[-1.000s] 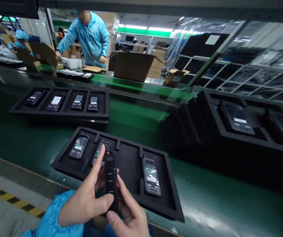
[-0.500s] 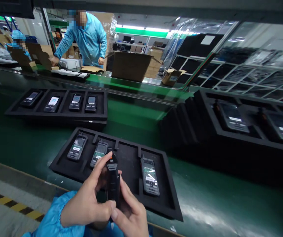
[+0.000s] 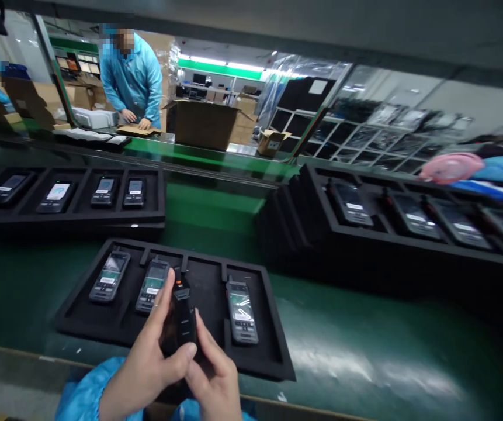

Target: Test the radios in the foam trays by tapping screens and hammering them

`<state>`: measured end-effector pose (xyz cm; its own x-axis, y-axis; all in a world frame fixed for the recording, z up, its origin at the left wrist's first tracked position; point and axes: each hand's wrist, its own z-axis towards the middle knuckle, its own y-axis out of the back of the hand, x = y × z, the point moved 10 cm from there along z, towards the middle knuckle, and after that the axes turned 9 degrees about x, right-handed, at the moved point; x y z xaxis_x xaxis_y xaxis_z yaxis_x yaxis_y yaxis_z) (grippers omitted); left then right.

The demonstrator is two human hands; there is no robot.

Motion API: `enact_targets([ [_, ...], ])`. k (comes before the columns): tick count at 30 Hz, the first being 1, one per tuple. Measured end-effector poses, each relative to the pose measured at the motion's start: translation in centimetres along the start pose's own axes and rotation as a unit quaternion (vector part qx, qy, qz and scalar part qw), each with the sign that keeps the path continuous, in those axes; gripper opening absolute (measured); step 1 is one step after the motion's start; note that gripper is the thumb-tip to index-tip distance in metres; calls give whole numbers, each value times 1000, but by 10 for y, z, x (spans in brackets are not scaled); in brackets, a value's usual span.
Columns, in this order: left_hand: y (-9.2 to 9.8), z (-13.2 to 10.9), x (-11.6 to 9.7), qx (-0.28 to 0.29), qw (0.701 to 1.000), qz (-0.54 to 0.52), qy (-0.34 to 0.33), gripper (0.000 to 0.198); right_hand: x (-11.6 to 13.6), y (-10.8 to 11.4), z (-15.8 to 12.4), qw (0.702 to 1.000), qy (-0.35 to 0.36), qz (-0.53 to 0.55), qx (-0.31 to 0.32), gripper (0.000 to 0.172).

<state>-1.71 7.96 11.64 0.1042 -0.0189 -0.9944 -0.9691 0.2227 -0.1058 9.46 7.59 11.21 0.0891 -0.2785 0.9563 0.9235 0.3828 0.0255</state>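
Both hands hold one black handheld radio with an orange top button (image 3: 181, 316), upright and edge-on to the camera, just above the near edge of the black foam tray with four slots (image 3: 102, 327). The left hand (image 3: 146, 368) wraps the radio's left side, fingers curled shut around the body and the forefinger stretched up along its edge towards the top. The right hand (image 3: 214, 380) closes on the lower right side, thumb pressed against the casing. Neither hand is open; between them the radio is firmly pinched.

In that tray, three slots are filled with like radios lying face up: one at the tray's far left (image 3: 110, 276), one next to it (image 3: 152, 286), one at the right end (image 3: 242, 310). The third slot, directly behind the held radio, is vacant, so by the look of it three of four units lie in place and the one in hand is out of its slot.

Beyond the tray, on the green conveyor belt (image 3: 365, 351), sits a second black foam tray (image 3: 80, 219) with four radios, and to the tray's right stands a stack of more trays (image 3: 391, 234). Across the belt from the tray a person in a blue coat (image 3: 132, 76) leans over cardboard.
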Motion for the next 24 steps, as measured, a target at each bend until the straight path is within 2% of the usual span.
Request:
enact_targets([
  [2,-7,16,5,14,1000,15,-2,88,1,20,2,994,1,-110,6,45],
  [3,-11,26,8,19,999,30,-6,84,-2,38,2,982,-15,-186,-16,43],
  [4,-14,37,13,17,998,66,-3,80,-6,59,0,962,-41,-265,-51,43],
  [6,-18,57,27,-7,982,185,24,74,-13,101,-7,885,-89,-433,-150,53],
  [8,-20,73,42,-42,953,295,60,72,-24,122,-11,834,-113,-507,-187,66],
  [9,-22,79,49,-54,941,326,71,72,-32,125,-11,824,-119,-521,-186,70],
  [13,-29,85,56,-91,917,383,57,70,-53,127,-6,817,-145,-528,-180,60],
  [16,-25,74,46,-118,900,419,36,63,-49,137,-4,820,-167,-506,-206,48],
  [17,-24,69,41,-120,904,410,26,61,-45,140,-4,824,-169,-495,-218,44],
  [19,-25,59,38,-95,942,322,21,56,-33,139,-5,835,-162,-472,-233,45],
  [21,-34,52,40,-34,987,156,32,55,-18,123,-7,853,-131,-448,-234,49],
  [23,-42,44,37,1,999,-3,45,58,2,95,-9,877,-72,-417,-227,51],
  [24,-41,40,33,-7,997,-58,48,61,12,79,-11,889,-37,-399,-222,51],
])
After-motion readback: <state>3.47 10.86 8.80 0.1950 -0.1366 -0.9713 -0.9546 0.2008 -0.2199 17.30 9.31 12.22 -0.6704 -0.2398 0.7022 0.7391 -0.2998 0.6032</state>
